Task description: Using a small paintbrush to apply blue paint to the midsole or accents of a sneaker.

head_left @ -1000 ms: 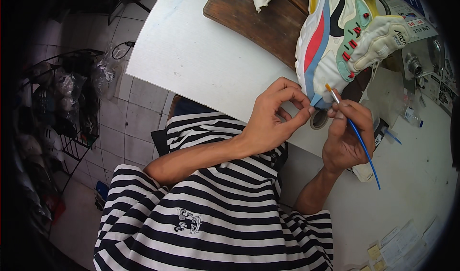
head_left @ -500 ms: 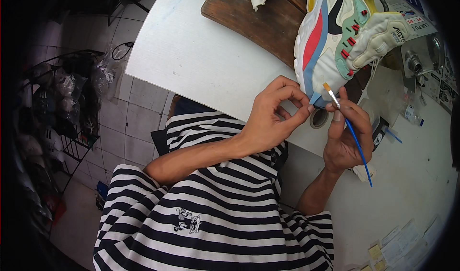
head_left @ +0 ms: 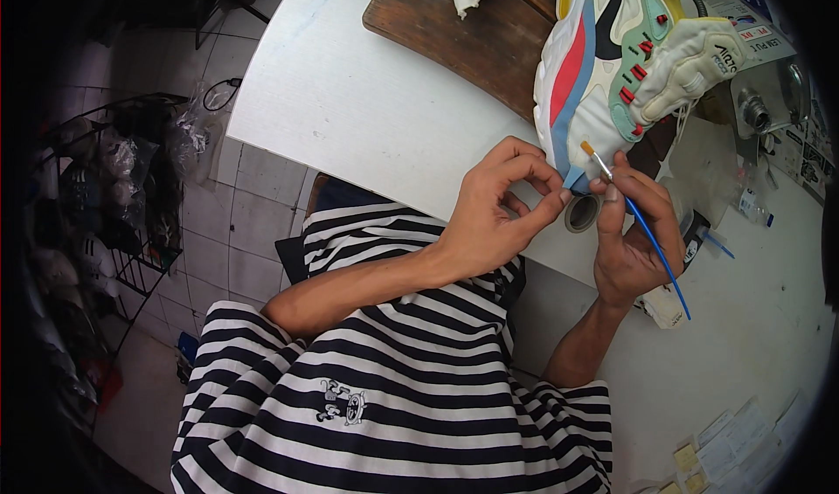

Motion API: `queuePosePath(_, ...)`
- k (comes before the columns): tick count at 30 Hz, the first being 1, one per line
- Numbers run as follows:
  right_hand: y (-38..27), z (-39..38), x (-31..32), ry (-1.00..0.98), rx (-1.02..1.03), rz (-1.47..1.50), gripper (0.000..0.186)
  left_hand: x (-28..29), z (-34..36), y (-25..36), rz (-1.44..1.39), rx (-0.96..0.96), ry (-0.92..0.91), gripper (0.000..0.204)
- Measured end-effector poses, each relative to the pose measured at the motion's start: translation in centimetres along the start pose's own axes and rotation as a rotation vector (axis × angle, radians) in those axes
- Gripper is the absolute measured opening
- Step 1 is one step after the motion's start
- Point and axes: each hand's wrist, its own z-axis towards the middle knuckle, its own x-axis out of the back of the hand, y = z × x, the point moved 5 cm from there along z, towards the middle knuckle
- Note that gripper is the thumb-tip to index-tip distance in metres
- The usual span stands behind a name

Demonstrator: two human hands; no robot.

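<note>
A multicoloured sneaker [head_left: 603,53], white with blue, red, black and mint parts, rests toe toward me at the upper right. My left hand [head_left: 502,201] pinches the edge of its blue toe tip between thumb and finger. In my right hand [head_left: 636,249] is a slim paintbrush [head_left: 652,236] with a blue handle, held near its metal collar. Its orange-brown bristles lie at the white toe area of the upper. The right fingertips sit close beside the toe. The sneaker's heel goes out of view at the top.
A brown wooden board [head_left: 454,35] lies under and left of the sneaker on the white table [head_left: 341,101]. A tape roll [head_left: 581,213] sits just below the toe. A clear container [head_left: 769,101] and a small bottle [head_left: 753,207] stand right. Bagged items hang on a rack [head_left: 131,258] at left.
The brush has shifted slightly up and left across the toe, and its handle end has swung up and right. My left hand keeps its pinch in nearly the same place.
</note>
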Motion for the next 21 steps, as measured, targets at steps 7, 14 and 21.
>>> queuePosePath(7, -0.1, -0.1, 0.0, -0.006, 0.02, -0.012, 0.014, 0.0, -0.1, -0.1, -0.008, 0.007, 0.0, 0.01)
queuePosePath(14, -0.7, 0.2, -0.1, 0.012, 0.094, -0.043, 0.017, 0.0, -0.2, 0.0, -0.001, 0.047, -0.035, 0.011)
queuePosePath(21, -1.7, 0.0, -0.3, -0.013, 0.176, -0.124, 0.016, 0.1, -0.1, 0.0, -0.003, 0.047, -0.037, 0.011)
